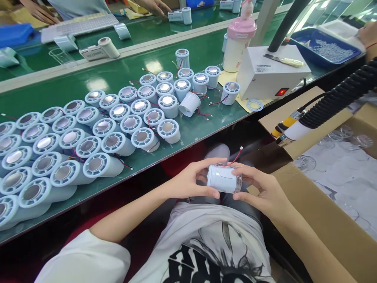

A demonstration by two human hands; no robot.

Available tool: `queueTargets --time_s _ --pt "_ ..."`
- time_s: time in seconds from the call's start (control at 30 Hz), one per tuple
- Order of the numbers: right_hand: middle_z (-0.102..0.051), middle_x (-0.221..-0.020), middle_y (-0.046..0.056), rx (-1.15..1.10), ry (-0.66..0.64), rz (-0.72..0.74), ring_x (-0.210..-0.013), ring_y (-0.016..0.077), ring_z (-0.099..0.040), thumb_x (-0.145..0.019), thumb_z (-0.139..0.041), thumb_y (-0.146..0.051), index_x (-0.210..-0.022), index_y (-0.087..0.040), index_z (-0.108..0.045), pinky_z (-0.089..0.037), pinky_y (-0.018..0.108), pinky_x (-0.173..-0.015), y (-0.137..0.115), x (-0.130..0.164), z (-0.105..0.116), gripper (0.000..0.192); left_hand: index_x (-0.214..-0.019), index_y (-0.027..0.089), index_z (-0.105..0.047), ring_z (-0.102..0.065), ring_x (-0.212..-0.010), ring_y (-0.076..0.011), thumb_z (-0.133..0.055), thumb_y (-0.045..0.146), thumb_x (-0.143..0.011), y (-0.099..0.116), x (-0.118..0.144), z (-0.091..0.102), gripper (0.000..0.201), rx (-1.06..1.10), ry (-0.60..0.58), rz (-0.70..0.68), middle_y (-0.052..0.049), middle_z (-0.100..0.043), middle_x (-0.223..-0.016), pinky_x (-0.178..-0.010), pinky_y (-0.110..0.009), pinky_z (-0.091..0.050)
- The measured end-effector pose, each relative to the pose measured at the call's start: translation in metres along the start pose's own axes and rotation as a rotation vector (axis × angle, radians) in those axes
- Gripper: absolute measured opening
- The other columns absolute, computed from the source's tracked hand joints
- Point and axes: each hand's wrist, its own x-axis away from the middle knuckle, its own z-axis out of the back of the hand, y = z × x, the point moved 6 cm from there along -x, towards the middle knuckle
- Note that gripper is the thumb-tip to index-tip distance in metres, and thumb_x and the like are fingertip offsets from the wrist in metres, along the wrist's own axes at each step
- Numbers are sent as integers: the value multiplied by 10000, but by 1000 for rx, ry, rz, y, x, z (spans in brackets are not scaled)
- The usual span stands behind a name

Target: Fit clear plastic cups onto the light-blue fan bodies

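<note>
Above my lap, a light blue plastic cylinder lies on its side between my two hands. My left hand grips its left end with thumb and fingers. At the right end, a clear plastic sleeve fits around the cylinder, and the fingers of my right hand close on it. A red and black wire with a small white connector sticks up behind the cylinder. On the green bench to the left stand several similar blue cylinders with round metallic discs in their tops; one cylinder lies tipped over.
A white box with a lit red switch stands at the bench's right, near a pink-lidded bottle. A black ribbed hose crosses above a cardboard carton of clear plastic parts. Co-workers' hands show across the bench.
</note>
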Motion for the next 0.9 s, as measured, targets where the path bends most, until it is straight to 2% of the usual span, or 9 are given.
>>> queueTargets --time_s 0.23,0.53,0.67,0.8,0.9 --pt "-662 -1258 59 -171 -14 -134 -1138 250 -656 -809 -808 -296 -1172 -278 -646 -593 376 -951 2 -2 -1 398 -1395 254 -552 -595 -1249 -257 -852 223 -704 11 5 -1 754 -85 -15 -135 -114 -571 -1419 -1010 -351 -525" --pt "-696 -1081 47 -390 -47 -280 -988 208 -673 -829 -784 -375 -1164 -274 -615 -603 305 -807 10 -1 -7 388 -1407 289 -543 -549 -1313 -280 -864 206 -685 14 7 0 794 -175 -27 -199 -106 -555 -1445 -1048 -383 -509" --pt "-696 -1014 37 -504 -34 -344 -853 176 -668 -781 -822 -394 -1116 -260 -629 -596 264 -697 13 -3 -10 410 -1396 280 -557 -531 -1332 -291 -868 240 -683 14 8 0 778 -214 -12 -202 -110 -552 -1452 -1051 -393 -508" --pt "-706 -940 24 -589 -16 -394 -821 160 -669 -793 -805 -429 -1100 -245 -619 -584 244 -675 19 -4 -15 403 -1392 285 -562 -510 -1353 -287 -868 224 -682 16 9 2 775 -252 -9 -224 -104 -553 -1453 -1046 -378 -510" --pt "-700 -848 8 -640 28 -445 -707 152 -672 -792 -794 -466 -1077 -225 -601 -589 259 -619 25 -3 -18 420 -1393 295 -560 -504 -1360 -280 -866 209 -684 18 9 2 777 -256 -20 -252 -100 -552 -1454 -1044 -368 -512"
